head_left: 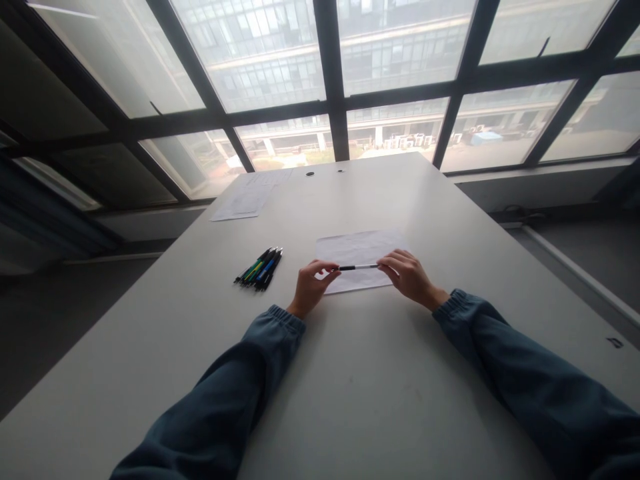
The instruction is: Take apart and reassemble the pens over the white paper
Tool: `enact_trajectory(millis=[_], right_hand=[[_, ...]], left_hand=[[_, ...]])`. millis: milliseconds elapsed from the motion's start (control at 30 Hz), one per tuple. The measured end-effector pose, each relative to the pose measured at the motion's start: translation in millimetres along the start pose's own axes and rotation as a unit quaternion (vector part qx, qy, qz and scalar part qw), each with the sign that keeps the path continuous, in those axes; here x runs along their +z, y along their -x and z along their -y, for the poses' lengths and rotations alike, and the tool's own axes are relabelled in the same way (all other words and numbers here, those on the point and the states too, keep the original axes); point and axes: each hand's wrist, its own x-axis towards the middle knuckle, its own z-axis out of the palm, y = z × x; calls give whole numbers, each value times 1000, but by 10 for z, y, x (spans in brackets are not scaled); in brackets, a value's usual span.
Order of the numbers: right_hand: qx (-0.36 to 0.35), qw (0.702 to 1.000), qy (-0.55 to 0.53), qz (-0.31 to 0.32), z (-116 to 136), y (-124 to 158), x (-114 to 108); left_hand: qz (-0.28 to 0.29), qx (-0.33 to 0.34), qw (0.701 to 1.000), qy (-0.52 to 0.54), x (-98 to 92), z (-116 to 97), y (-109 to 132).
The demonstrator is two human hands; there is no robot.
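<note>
A pen [361, 267] with a dark left part and a clear or white right part is stretched level between my two hands. The fingers of my left hand [311, 283] pinch its dark end. At the pale end, my right hand [409, 274] grips it between thumb and fingers. Beneath the pen lies a sheet of white paper [345, 247] on the table. To the left of my left hand rests a bunch of several pens [259, 269], mostly black with green, yellow and blue among them.
The white table [350, 373] reaches to large windows [280, 80]. More papers [245, 200] lie at its far left. Two small dark round spots, one a hole [310, 174], show near the far edge. A small dark mark [615, 343] is at the right edge.
</note>
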Motion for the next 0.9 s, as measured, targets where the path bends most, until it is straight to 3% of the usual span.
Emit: enact_trajectory(millis=[433,900], right_hand=[[-2,1000,-20,6,12,-2,0],[21,998,-9,54,-7,43,50]], left_hand=[[16,-9,1000,2,0,44,13],[26,7,1000,-2,20,-1,3]])
